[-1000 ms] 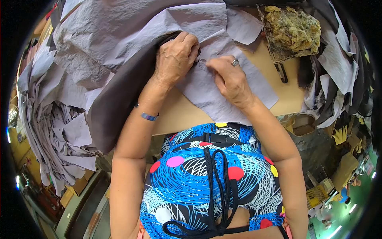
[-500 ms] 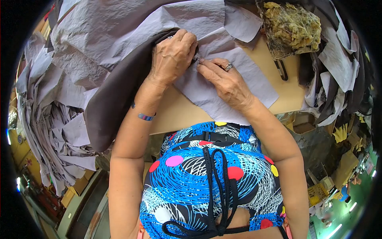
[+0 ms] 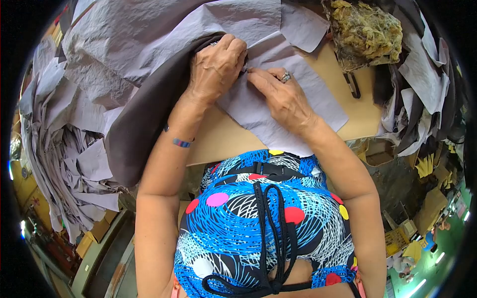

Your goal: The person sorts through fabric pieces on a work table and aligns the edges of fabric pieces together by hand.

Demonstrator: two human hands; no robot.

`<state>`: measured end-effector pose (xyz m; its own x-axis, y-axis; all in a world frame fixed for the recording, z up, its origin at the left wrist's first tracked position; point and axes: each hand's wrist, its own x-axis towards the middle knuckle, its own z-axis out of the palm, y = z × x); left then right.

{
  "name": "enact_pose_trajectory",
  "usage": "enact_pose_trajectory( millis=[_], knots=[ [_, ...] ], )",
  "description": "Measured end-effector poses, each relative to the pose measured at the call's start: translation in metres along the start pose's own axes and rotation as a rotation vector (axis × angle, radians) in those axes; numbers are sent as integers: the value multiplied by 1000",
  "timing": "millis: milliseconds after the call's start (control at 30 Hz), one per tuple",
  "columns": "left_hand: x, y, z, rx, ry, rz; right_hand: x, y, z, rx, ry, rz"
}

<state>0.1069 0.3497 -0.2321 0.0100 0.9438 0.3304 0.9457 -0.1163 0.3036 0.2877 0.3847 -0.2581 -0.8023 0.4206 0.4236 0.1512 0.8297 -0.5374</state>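
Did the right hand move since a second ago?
Yes, a little. The right hand has moved left, farther from the yellow fluff and nearer the left hand.

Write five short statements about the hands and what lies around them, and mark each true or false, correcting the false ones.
1. The left hand and right hand are close together. True.
2. The right hand's fingers are all bare. False: one wears a ring.
3. The dark cloth runs beside the left forearm. True.
4. The material below the right hand is bright red. False: it is pale cloth.
5. A yellowish clump lies beyond and right of the right hand. True.
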Motion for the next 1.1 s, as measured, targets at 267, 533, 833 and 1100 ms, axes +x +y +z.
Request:
enact_pose_trajectory(
  millis=[267, 533, 833, 1100],
  knots=[
    [-22, -18, -33, -337, -26, 55, 9, 14, 1, 310, 98, 132],
    [-49, -21, -42, -226, -502, 137, 11, 13, 2, 372, 126, 186],
    [-36, -27, -14, 61, -193, 409, 4, 15, 5, 339, 129, 144],
    [-30, -20, -26, 208, -126, 556, 4, 13, 1, 154, 162, 132]
  ],
)
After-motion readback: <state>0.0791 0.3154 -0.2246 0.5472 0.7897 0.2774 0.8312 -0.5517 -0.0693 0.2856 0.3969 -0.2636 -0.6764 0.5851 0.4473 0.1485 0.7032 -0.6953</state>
